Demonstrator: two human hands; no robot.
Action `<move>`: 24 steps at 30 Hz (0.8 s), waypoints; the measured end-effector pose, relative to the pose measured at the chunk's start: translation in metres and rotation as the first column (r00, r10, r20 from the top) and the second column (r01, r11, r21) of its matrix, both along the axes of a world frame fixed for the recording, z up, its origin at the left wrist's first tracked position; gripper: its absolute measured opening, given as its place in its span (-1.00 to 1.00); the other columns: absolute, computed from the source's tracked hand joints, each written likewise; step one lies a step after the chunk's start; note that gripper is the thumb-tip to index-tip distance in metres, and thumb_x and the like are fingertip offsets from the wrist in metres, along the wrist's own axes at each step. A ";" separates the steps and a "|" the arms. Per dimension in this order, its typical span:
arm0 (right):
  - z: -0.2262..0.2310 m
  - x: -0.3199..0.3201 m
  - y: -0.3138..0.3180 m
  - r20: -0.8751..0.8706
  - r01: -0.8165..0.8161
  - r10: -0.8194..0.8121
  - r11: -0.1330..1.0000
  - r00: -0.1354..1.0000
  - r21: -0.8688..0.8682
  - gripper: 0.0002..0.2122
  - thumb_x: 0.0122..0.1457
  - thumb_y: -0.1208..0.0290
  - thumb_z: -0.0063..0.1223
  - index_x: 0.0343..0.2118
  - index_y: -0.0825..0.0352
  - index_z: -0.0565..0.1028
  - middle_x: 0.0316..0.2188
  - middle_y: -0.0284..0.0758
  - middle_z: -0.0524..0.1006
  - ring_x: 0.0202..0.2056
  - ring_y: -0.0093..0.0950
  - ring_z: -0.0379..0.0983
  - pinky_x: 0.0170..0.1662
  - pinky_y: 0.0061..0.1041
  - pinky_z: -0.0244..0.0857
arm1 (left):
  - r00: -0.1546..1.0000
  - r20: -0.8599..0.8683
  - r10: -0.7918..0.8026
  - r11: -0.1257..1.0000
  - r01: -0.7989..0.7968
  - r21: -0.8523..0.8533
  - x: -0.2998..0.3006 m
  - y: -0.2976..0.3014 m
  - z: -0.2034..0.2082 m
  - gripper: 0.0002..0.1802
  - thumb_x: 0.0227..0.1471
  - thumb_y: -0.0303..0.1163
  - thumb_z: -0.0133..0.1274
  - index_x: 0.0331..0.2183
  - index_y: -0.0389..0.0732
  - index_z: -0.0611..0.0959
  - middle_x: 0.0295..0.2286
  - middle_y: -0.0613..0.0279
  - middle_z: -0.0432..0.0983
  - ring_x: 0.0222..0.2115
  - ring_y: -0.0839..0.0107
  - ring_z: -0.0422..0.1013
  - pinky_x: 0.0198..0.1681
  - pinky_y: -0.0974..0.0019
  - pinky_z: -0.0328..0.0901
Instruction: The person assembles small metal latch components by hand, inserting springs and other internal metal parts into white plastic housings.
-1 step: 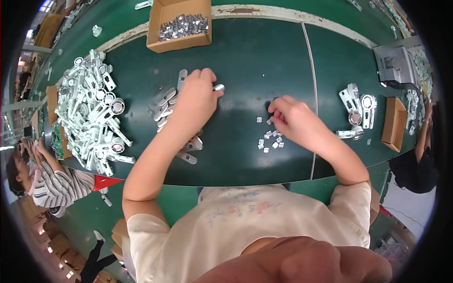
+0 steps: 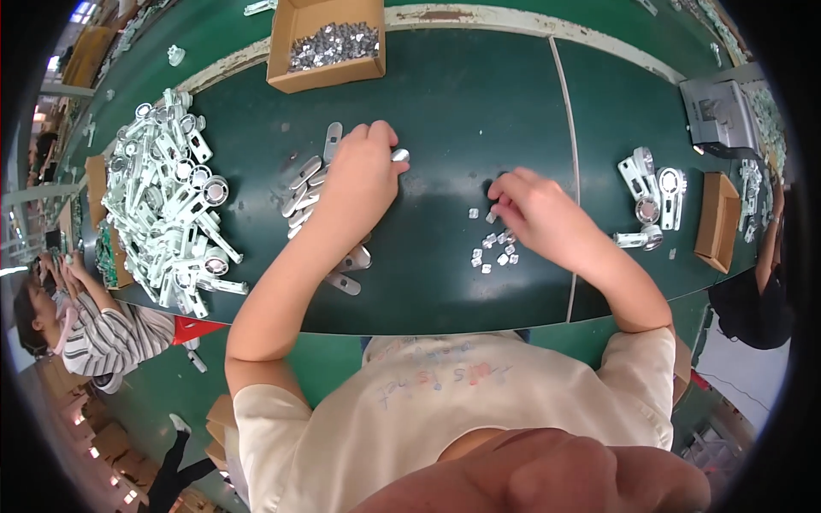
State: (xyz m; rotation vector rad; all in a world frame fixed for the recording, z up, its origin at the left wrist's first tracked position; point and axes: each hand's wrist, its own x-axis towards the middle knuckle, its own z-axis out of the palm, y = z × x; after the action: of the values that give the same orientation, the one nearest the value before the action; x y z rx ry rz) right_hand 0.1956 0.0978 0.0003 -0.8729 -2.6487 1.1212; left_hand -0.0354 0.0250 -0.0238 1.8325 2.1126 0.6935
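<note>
My left hand (image 2: pixel 366 167) is closed round a metal plate with a rounded end (image 2: pixel 399 156), whose tip sticks out beside the thumb. Under and left of that forearm lie several oblong metal plates (image 2: pixel 304 173), some with a hole. My right hand (image 2: pixel 528 203) hovers low over the table with its fingers curled together; whatever is between the fingertips is hidden. Just below those fingertips are several small clear square pieces (image 2: pixel 502 258), and one more small square piece (image 2: pixel 474 213) lies apart to their left.
A big heap of pale green handle-like parts (image 2: pixel 162 201) covers the left side. At the back stands a cardboard box (image 2: pixel 325 81) of small metal pieces. Several assembled parts (image 2: pixel 647 209), an open carton (image 2: pixel 717 221) and a grey machine (image 2: pixel 721 118) are on the right.
The whole view has shifted very slightly. Both hands keep the same places over the table.
</note>
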 end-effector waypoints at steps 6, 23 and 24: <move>0.015 -0.005 0.021 -0.318 0.074 -0.324 0.794 0.891 -0.603 -0.93 0.14 0.51 -0.01 -0.33 0.36 0.45 -0.45 -0.46 0.45 -0.43 -0.72 0.33 -0.37 -0.70 0.25 | 0.999 0.005 -0.044 0.993 0.045 -0.105 0.002 0.003 0.011 -0.81 -0.11 -0.41 0.15 -0.41 -0.26 0.52 -0.51 0.16 0.47 -0.50 0.27 0.42 -0.44 0.32 0.31; 0.032 -0.006 -0.007 -0.380 0.083 -0.492 0.688 0.783 -0.721 -0.76 0.06 0.68 0.00 -0.17 0.51 0.40 -0.41 -0.18 0.54 -0.46 -0.55 0.47 -0.40 -0.63 0.39 | 0.154 0.957 0.245 0.957 0.120 -0.264 0.039 -0.024 0.037 -0.76 0.11 -0.49 -0.08 -0.18 -0.41 0.45 -0.37 0.02 0.52 -0.58 0.40 0.46 -0.57 0.49 0.31; 0.032 -0.006 -0.007 -0.381 0.089 -0.490 0.696 0.784 -0.713 -0.78 0.05 0.69 0.00 -0.20 0.51 0.41 -0.41 -0.18 0.53 -0.46 -0.55 0.48 -0.39 -0.63 0.39 | 0.171 0.959 0.228 0.956 0.148 -0.254 0.039 -0.024 0.034 -0.77 0.11 -0.49 -0.08 -0.19 -0.40 0.46 -0.39 0.03 0.53 -0.61 0.41 0.44 -0.60 0.51 0.30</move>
State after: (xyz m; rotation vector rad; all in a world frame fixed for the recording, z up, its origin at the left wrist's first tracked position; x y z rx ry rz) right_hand 0.1900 0.0904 0.0325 -0.8563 -1.5417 1.9087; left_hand 0.0037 0.0010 0.0106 0.6395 1.1677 1.0946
